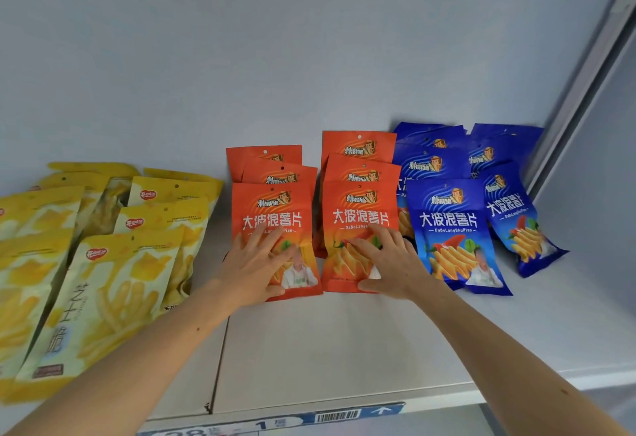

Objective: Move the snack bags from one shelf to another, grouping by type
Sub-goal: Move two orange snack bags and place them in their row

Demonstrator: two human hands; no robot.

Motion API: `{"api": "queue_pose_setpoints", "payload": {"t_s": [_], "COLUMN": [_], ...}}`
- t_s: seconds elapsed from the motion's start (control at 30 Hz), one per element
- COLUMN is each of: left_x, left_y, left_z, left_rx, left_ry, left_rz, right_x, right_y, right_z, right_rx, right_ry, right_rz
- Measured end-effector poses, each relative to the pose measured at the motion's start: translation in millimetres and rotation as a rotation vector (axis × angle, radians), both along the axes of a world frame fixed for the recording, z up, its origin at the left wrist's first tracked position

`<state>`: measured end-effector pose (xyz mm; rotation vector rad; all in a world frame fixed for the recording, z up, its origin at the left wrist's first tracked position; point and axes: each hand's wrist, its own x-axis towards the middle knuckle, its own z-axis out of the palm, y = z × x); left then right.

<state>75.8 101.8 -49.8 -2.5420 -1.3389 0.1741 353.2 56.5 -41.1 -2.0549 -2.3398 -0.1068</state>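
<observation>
Shelf edge label strip (275,423) nearest, with barcode and arrow. Both forearms reach over the white shelf (344,339).

Left hand (256,270): fingers (261,237) spread, flat on front orange chip bag of left stack (272,219), thumb at its lower edge; pressing, not clenched. Right hand (390,265): fingers (380,232) spread, flat on front orange chip bag of right stack (359,215), thumb at bottom edge.

Counts: orange bags, 3 per stack, 6 visible. Blue chip bags (451,229) to the right, overlapping, about 6; rear ones partly hidden. Yellow cheese-snack bags (113,284) at left, overlapping, about 8; exact count unclear.
</observation>
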Motion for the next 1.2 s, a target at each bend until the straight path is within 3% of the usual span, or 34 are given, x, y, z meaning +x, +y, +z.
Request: {"api": "queue_pose_setpoints", "payload": {"t_s": [0.37, 0.67, 0.9, 1.2], "left_x": [-1.0, -24.4, -85.4, -222.7], "left_y": [-8.1, -24.7, -62.7, -141.8], "left_z": [8.1, 34.6, 64.1, 81.4], "left_rx": [0.14, 0.144, 0.13, 0.155], "left_ry": [-0.052, -0.087, -0.105, -0.134], "left_rz": [-0.105, 0.043, 0.253, 0.526], "right_x": [-6.8, -42.3, -133.2, -316.7], "right_y": [-1.6, 4.1, 15.4, -4.3], "right_z": [10.5, 38.0, 71.2, 88.3], "right_rx": [0.047, 0.07, 0.07, 0.077], "right_ry": [-0.039, -0.169, -0.168, -0.184], "right_rz": [0.031, 0.165, 0.366, 0.715]}}
